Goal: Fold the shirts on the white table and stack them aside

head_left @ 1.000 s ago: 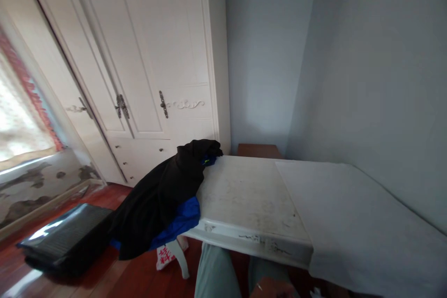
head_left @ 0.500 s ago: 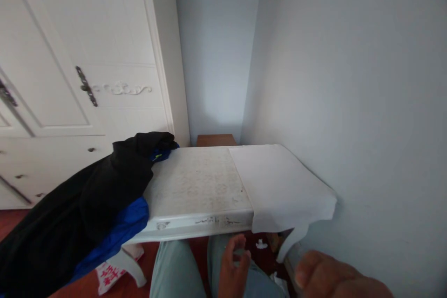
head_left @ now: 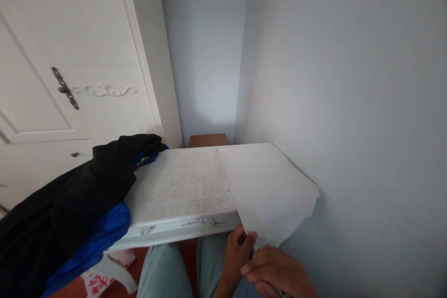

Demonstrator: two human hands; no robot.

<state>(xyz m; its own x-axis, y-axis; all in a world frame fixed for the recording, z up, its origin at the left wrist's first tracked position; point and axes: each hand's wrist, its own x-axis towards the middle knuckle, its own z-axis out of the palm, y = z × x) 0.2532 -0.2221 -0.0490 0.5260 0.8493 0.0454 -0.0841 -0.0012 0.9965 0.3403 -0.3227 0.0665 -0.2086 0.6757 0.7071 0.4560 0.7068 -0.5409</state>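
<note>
A smooth white sheet (head_left: 268,186), paper or cloth, covers the right end of a white table (head_left: 185,186), and its near part hangs over the front edge. My left hand (head_left: 237,251) is closed in a pinch on the sheet's near left corner, just in front of the table. Close beside it on the right, my right hand (head_left: 279,270) is curled shut below the sheet's hanging edge. A small greyish bit shows under its fingers, too hidden to name.
Black clothing (head_left: 87,191) with a blue garment (head_left: 104,228) is heaped over the table's left end. A white wardrobe (head_left: 104,51) stands behind at left, and a grey-blue wall (head_left: 349,102) runs along the right. Behind the table is a brown wooden box-like piece (head_left: 208,140).
Both hands have come together at the sheet's near edge; my left has taken hold of its corner. The sheet's front is drawn together. The view has turned slightly right.
</note>
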